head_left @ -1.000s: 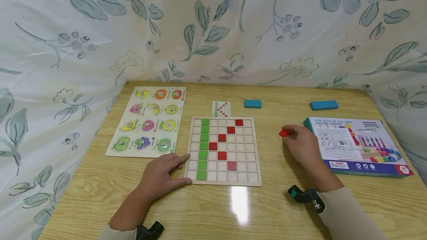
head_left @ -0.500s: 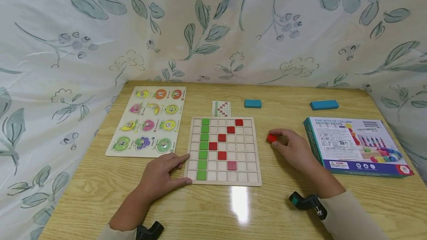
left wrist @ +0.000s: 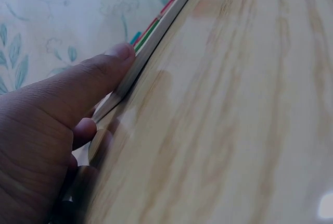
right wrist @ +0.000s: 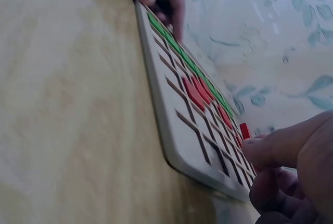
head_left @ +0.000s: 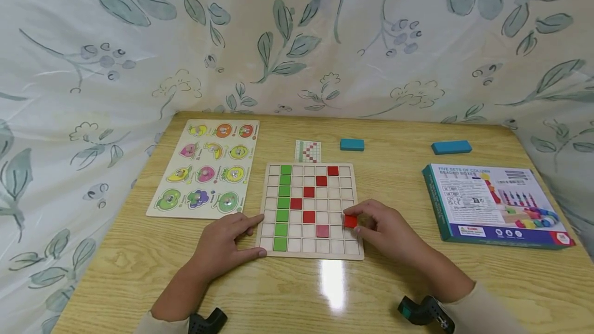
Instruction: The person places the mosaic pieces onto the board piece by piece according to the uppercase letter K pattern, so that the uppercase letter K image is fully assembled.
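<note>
A wooden grid board [head_left: 297,179] lies on the table, with a full column of green square tiles [head_left: 282,203] and several red tiles [head_left: 308,192] set in its cells. My right hand [head_left: 390,231] pinches another red square tile [head_left: 350,221] between thumb and fingers, over the board's right side. In the right wrist view that red tile [right wrist: 244,130] shows just past the thumb tip. My left hand [head_left: 225,244] rests at the board's left side, index finger and thumb extended to its edge. The left wrist view shows the thumb [left wrist: 99,75] at the board's rim.
A small pattern card [head_left: 308,152] lies behind the board. A fruit puzzle board [head_left: 204,169] is to the left. Two blue blocks, one short [head_left: 351,145] and one longer [head_left: 451,147], lie at the back. A flat toy box [head_left: 496,202] sits at the right.
My right hand has moved left and toward me, bringing the red tile from beside the box to over the board's right side. The left hand has stayed in place.
</note>
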A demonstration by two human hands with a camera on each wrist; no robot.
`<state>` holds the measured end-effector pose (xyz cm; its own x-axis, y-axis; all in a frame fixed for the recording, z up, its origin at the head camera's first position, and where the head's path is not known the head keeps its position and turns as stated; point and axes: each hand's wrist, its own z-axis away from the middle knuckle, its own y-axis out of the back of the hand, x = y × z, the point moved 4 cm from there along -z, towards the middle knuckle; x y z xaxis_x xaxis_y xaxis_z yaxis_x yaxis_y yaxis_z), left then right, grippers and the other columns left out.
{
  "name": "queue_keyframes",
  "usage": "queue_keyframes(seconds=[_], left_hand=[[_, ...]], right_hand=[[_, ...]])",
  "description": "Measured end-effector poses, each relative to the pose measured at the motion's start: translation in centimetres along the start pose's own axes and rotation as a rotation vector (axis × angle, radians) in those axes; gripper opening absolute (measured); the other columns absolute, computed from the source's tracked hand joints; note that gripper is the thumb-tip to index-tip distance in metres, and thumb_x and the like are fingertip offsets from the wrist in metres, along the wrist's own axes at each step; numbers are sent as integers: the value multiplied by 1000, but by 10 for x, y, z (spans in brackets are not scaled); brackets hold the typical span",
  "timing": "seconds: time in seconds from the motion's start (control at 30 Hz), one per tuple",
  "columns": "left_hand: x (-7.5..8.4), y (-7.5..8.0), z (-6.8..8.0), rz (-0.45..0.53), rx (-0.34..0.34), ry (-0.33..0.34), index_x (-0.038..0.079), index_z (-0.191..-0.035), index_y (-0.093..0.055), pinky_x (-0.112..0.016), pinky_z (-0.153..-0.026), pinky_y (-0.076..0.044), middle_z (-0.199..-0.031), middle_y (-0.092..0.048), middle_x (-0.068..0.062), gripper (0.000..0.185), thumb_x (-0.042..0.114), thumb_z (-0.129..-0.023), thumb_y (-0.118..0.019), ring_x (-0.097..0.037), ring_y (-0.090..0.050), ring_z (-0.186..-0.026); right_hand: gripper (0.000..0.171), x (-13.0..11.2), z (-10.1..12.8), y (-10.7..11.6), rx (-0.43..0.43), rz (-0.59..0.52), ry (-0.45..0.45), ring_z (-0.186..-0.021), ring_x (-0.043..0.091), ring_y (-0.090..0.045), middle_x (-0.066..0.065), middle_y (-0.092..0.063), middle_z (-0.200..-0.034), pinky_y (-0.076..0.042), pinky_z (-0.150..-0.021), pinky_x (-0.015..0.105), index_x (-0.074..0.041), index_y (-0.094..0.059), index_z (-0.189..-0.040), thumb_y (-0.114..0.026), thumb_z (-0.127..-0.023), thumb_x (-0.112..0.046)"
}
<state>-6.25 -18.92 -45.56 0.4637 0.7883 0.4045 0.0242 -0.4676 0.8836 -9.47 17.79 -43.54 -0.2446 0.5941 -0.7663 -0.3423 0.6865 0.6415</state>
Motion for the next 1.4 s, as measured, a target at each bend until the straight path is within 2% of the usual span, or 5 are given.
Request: queue_keyframes(seconds=[0.3, 0.6, 1.07, 1.4], left_hand=[[0, 0, 0, 1, -1, 0, 24, -140, -74, -25, -68, -42, -93, -55, 20, 73, 57, -77, -92, 0, -45, -79], [0, 0, 0, 2, 10, -8, 23, -139, -74, -25, -67, -41, -92, -54, 19, 73, 56, -77, -93, 0, -44, -78], [-1, 0, 0, -2, 9, -12, 24, -140, -74, -25, -66, -40, -93, -54, 20, 73, 57, -77, -92, 0, -43, -77], [1, 1, 0, -8, 4, -7, 23, -140, -74, -25, -67, -41, -92, -55, 19, 74, 57, -77, -92, 0, -45, -78]], right_hand=[[35, -14, 10, -19, -94, -42, 117, -74, 8, -52, -6, -65, -114, -47, -64, 25, -17, -77, -127, -78, -96, -2], [36, -17, 14, -25, -163, -6, 98, -81, 10, -53, -11, -66, -111, -46, -69, 26, -26, -78, -126, -80, -95, -7], [32, -14, 12, -29, -134, -27, 133, -72, 6, -52, -10, -66, -108, -47, -65, 25, -26, -80, -117, -84, -91, -8], [30, -17, 10, -31, -99, 6, 35, -73, 7, -52, -10, -65, -102, -47, -66, 26, -24, -80, -112, -87, -88, -9]])
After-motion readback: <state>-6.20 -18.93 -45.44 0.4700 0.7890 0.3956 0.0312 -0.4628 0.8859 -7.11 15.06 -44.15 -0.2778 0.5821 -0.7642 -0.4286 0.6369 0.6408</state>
